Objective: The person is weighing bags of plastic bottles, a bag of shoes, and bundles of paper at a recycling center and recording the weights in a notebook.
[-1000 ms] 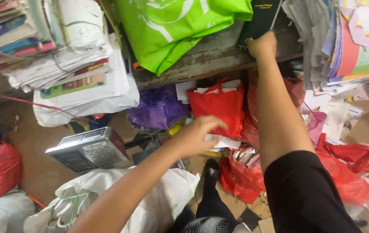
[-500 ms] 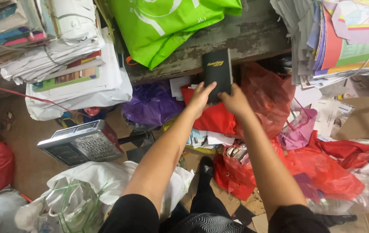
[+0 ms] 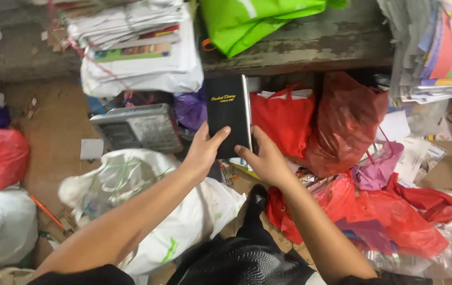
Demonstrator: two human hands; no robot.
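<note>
A small black book (image 3: 228,117) with gilt lettering on its cover was held upright between both hands, above the clutter on the floor. The left hand (image 3: 203,151) was closed on its lower left corner, thumb laid across the cover. The right hand (image 3: 266,160) was closed on the lower right edge, fingers wrapped behind. Just right of the book, a red bag (image 3: 284,120) and a red plastic sack (image 3: 345,121) were seen, with more red plastic heaped nearer on the right. Left of the book, a grey metal box (image 3: 140,127) was lying beside a purple bag (image 3: 190,108). A white plastic sack (image 3: 147,211) was spread under the left forearm. Farther off, a worn wooden surface (image 3: 310,45) was loaded with a green bag (image 3: 252,20) and stacks of papers (image 3: 136,47).
</note>
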